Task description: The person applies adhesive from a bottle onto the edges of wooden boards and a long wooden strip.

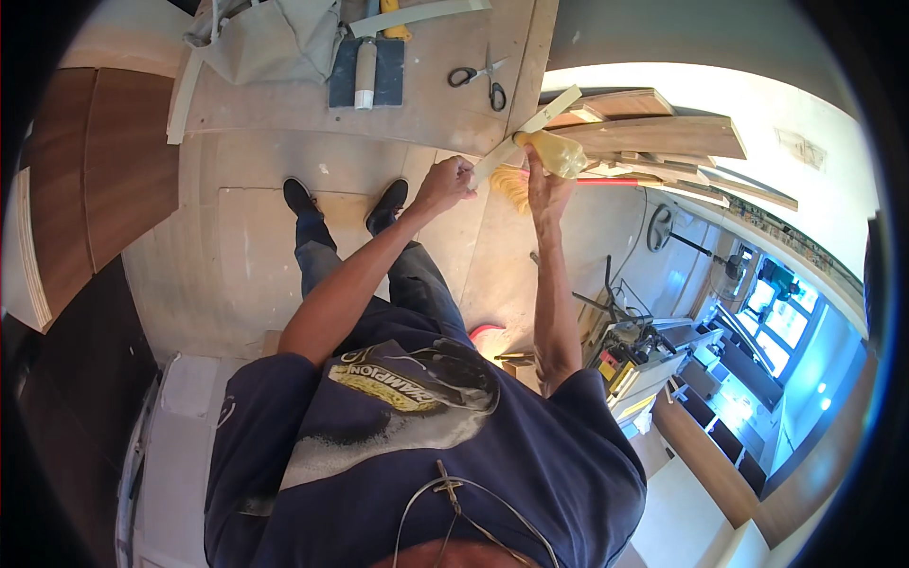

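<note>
My left hand (447, 186) has its fingers closed on the near end of a narrow pale strip (549, 111), which slants up and away to the right, past the table's corner. In my right hand (546, 196) is a yellowish squeeze bottle (559, 155), tipped on its side. Its narrow end points left and meets the strip, or lies just over it; I cannot tell which. Black-handled scissors (480, 78) lie with blades apart on the table (275, 115), beyond my hands. A pale cylinder with a white end (365, 74) rests on a dark sheet (390, 87) there.
A canvas bag (270, 43) and another pale strip (421, 16) lie on the table. Wooden boards (653, 137) are stacked to the right, by the wall. Brown panels (128, 161) stand at left. A machine (630, 355) and a handwheel (659, 228) are at right.
</note>
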### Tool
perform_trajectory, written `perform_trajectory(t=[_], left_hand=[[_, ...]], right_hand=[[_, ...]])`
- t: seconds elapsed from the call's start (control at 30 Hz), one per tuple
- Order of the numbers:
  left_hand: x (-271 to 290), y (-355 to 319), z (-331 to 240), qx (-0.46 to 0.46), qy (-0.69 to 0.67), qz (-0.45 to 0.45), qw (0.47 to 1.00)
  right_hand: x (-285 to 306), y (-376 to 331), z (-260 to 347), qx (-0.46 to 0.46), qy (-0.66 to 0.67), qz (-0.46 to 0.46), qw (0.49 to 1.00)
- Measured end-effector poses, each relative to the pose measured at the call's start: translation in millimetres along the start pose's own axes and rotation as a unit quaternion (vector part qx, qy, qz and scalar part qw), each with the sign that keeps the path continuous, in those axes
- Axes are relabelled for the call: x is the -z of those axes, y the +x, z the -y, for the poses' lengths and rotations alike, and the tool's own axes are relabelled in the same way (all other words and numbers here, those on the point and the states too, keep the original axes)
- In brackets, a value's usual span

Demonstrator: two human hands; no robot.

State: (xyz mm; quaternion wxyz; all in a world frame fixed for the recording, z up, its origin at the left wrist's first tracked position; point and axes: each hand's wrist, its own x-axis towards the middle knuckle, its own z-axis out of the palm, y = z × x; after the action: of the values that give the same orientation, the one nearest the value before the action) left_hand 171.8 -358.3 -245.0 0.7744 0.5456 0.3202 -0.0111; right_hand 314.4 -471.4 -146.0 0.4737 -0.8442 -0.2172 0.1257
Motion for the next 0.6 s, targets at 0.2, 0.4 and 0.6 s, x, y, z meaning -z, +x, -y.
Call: perform_trajectory(t=[0.2,0.4,0.6], left_hand=[[4.2,-6.0,-17.2,0.045,0.010,0.027,0.999],[3.9,3.3,2.1,0.005,0.012,0.021,1.000],[7.3,0.3,-5.2,0.019,0.036,0.027,0.999]], right_hand=[[-8.0,-32.1,8.1,0.024,0.006,0.028,0.999],[-3.4,16.8,13.2,0.041,0.039,0.007,0.998],[-8.6,-10.9,1.1,0.084,-0.020,0.011,0.996]])
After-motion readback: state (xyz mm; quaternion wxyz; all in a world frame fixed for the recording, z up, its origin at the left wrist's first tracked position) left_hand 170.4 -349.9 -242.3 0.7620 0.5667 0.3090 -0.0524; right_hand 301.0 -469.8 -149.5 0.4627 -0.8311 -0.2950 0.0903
